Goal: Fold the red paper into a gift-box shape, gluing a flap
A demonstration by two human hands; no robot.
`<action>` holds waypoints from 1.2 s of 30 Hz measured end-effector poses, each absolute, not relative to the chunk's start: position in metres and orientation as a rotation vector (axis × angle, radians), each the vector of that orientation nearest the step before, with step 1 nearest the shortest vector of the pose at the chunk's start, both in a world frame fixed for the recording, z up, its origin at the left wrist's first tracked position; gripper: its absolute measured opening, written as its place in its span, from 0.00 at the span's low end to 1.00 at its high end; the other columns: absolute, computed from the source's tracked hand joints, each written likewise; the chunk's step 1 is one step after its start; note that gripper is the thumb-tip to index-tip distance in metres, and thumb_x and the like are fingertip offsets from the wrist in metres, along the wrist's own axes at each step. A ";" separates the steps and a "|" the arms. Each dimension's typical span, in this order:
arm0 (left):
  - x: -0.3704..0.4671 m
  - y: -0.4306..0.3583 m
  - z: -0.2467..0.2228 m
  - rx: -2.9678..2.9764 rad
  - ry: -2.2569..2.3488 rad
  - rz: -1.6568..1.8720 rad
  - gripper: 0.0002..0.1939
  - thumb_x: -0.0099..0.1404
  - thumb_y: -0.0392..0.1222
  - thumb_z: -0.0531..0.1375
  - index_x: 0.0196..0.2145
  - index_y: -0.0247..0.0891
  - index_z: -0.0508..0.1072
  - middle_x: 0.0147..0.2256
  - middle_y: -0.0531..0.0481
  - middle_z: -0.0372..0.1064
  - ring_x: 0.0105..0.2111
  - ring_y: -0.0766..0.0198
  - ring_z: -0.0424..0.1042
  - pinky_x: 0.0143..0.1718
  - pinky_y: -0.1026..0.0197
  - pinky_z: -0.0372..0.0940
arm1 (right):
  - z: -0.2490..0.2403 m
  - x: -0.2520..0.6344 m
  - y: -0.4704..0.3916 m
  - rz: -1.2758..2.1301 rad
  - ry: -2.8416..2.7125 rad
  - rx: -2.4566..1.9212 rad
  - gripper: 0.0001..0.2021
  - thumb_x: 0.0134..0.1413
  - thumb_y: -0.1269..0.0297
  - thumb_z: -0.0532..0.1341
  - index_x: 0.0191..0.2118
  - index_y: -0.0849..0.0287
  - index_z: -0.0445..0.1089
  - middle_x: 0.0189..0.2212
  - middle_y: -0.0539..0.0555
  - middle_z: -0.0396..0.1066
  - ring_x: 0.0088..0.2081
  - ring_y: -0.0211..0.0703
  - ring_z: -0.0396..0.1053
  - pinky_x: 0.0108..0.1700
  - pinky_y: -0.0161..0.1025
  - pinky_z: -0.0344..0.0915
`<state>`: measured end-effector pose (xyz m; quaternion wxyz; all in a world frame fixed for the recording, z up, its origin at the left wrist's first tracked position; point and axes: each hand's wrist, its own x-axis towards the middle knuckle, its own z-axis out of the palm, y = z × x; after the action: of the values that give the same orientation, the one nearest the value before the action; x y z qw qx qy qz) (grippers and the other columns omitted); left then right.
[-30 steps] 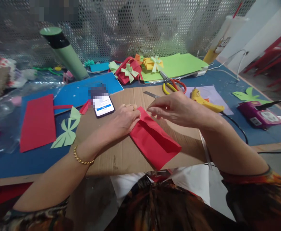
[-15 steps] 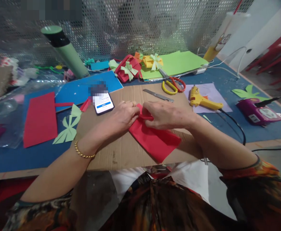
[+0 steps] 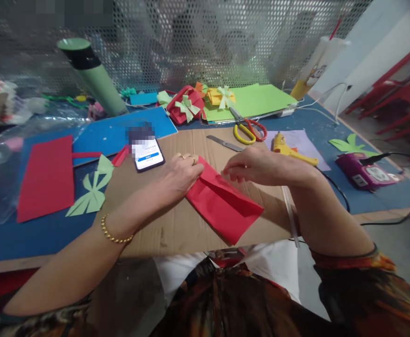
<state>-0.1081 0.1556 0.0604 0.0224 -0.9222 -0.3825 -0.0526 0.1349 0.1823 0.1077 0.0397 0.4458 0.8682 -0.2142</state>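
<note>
A folded piece of red paper (image 3: 226, 206) lies slantwise on the brown cardboard (image 3: 162, 210), its flap slightly raised. My left hand (image 3: 183, 173) pinches the paper's upper left end, with a ring and a gold bracelet on that arm. To the right of the paper, my right hand (image 3: 248, 166) is raised just off it, fingers curled and partly hidden by the hand's back; whether they hold anything does not show. A metal blade (image 3: 224, 142) lies just behind my right hand.
Behind are a phone (image 3: 149, 157), scissors (image 3: 245, 131), green paper (image 3: 254, 100) and a tilted green bottle (image 3: 97, 82). At right are a yellow glue gun (image 3: 292, 152) and purple power box (image 3: 366, 171). Red paper (image 3: 46, 178) and a green cutout (image 3: 90, 192) lie left.
My right hand has let go of the red paper and moved up and right. My left hand still grips its end. The view has shifted slightly.
</note>
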 end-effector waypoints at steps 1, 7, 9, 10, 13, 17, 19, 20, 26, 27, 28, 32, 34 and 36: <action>-0.108 0.156 0.060 -2.828 -1.166 -0.146 0.14 0.77 0.30 0.49 0.38 0.37 0.72 0.40 0.43 0.72 0.39 0.54 0.69 0.41 0.54 0.61 | 0.107 0.136 0.182 -0.662 2.642 1.325 0.15 0.65 0.72 0.56 0.41 0.57 0.82 0.33 0.53 0.82 0.33 0.41 0.74 0.37 0.37 0.61; -0.110 0.161 0.051 -2.748 -1.063 -0.141 0.14 0.78 0.30 0.50 0.37 0.38 0.72 0.38 0.43 0.73 0.39 0.54 0.70 0.39 0.53 0.59 | 0.110 0.131 0.170 -0.479 2.664 1.202 0.14 0.67 0.73 0.57 0.36 0.59 0.81 0.35 0.54 0.80 0.32 0.37 0.69 0.36 0.37 0.57; -0.111 0.162 0.049 -2.740 -1.060 -0.144 0.13 0.77 0.30 0.51 0.36 0.37 0.72 0.37 0.43 0.72 0.38 0.53 0.70 0.38 0.53 0.59 | 0.112 0.129 0.166 -0.413 2.655 1.175 0.14 0.68 0.73 0.57 0.33 0.60 0.79 0.33 0.54 0.78 0.31 0.37 0.66 0.35 0.38 0.53; -0.111 0.162 0.049 -2.735 -1.063 -0.150 0.13 0.77 0.30 0.51 0.36 0.37 0.72 0.37 0.43 0.72 0.38 0.53 0.70 0.38 0.52 0.59 | 0.112 0.129 0.165 -0.385 2.655 1.166 0.14 0.68 0.74 0.57 0.33 0.60 0.78 0.33 0.54 0.77 0.31 0.37 0.65 0.34 0.39 0.52; -0.111 0.160 0.049 -2.737 -1.077 -0.182 0.14 0.76 0.30 0.51 0.35 0.38 0.72 0.36 0.43 0.72 0.38 0.53 0.69 0.38 0.53 0.59 | 0.112 0.129 0.161 -0.322 2.692 1.117 0.14 0.68 0.76 0.57 0.33 0.62 0.77 0.32 0.54 0.74 0.29 0.36 0.62 0.32 0.39 0.48; -0.112 0.157 0.053 -2.780 -1.086 -0.225 0.15 0.76 0.28 0.51 0.34 0.39 0.71 0.36 0.44 0.71 0.37 0.55 0.68 0.39 0.54 0.61 | 0.109 0.129 0.156 -0.252 2.743 1.025 0.12 0.67 0.78 0.58 0.33 0.62 0.76 0.31 0.52 0.72 0.26 0.35 0.57 0.30 0.39 0.45; -0.113 0.157 0.052 -2.778 -1.073 -0.231 0.15 0.76 0.28 0.50 0.34 0.39 0.71 0.36 0.45 0.71 0.37 0.55 0.68 0.39 0.54 0.61 | 0.107 0.129 0.154 -0.224 2.761 1.003 0.12 0.68 0.78 0.58 0.34 0.62 0.76 0.31 0.52 0.71 0.26 0.35 0.55 0.30 0.40 0.45; -0.114 0.158 0.051 -2.770 -1.060 -0.234 0.15 0.76 0.29 0.50 0.34 0.39 0.71 0.36 0.45 0.71 0.37 0.55 0.68 0.39 0.54 0.61 | 0.106 0.130 0.153 -0.218 2.772 0.998 0.13 0.68 0.78 0.57 0.35 0.62 0.76 0.31 0.53 0.70 0.26 0.35 0.54 0.30 0.40 0.45; -0.119 0.162 0.045 -2.739 -1.006 -0.239 0.14 0.76 0.29 0.51 0.35 0.40 0.71 0.38 0.45 0.72 0.38 0.55 0.69 0.39 0.54 0.61 | 0.102 0.132 0.155 -0.321 2.769 1.015 0.12 0.69 0.78 0.57 0.35 0.62 0.75 0.31 0.53 0.70 0.27 0.35 0.56 0.32 0.40 0.46; -0.119 0.163 0.047 -2.753 -1.004 -0.223 0.14 0.76 0.29 0.51 0.35 0.39 0.71 0.38 0.44 0.72 0.38 0.55 0.70 0.39 0.54 0.62 | 0.101 0.131 0.156 -0.349 2.773 1.021 0.12 0.69 0.78 0.57 0.34 0.62 0.74 0.31 0.53 0.71 0.28 0.35 0.57 0.32 0.40 0.47; -0.119 0.163 0.048 -2.772 -1.007 -0.203 0.13 0.77 0.30 0.51 0.36 0.39 0.71 0.38 0.44 0.72 0.38 0.55 0.70 0.40 0.54 0.62 | 0.099 0.131 0.158 -0.377 2.781 1.029 0.12 0.69 0.78 0.57 0.34 0.62 0.73 0.31 0.53 0.71 0.28 0.35 0.58 0.33 0.40 0.47; -0.115 0.163 0.054 -2.811 -1.047 -0.167 0.12 0.76 0.31 0.52 0.36 0.37 0.72 0.37 0.43 0.71 0.37 0.55 0.70 0.38 0.54 0.62 | 0.090 0.128 0.167 -0.474 2.810 1.105 0.14 0.69 0.76 0.55 0.31 0.62 0.70 0.28 0.51 0.71 0.28 0.35 0.58 0.34 0.40 0.49; -0.113 0.162 0.056 -2.820 -1.085 -0.187 0.12 0.75 0.30 0.52 0.36 0.36 0.73 0.37 0.43 0.70 0.37 0.54 0.70 0.38 0.54 0.61 | 0.087 0.127 0.171 -0.494 2.824 1.137 0.14 0.69 0.75 0.55 0.30 0.61 0.70 0.26 0.50 0.69 0.26 0.34 0.55 0.33 0.40 0.48; -0.111 0.162 0.057 -2.851 -1.139 -0.206 0.12 0.75 0.31 0.52 0.36 0.36 0.73 0.37 0.44 0.70 0.37 0.55 0.69 0.39 0.54 0.62 | 0.086 0.127 0.174 -0.513 2.870 1.183 0.14 0.68 0.75 0.54 0.31 0.61 0.71 0.25 0.50 0.69 0.26 0.34 0.55 0.32 0.40 0.48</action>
<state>-0.1110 0.1620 0.0570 0.0324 -0.9261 -0.3699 -0.0669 0.1275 0.1742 0.0864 -0.0021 0.3759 0.9122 -0.1629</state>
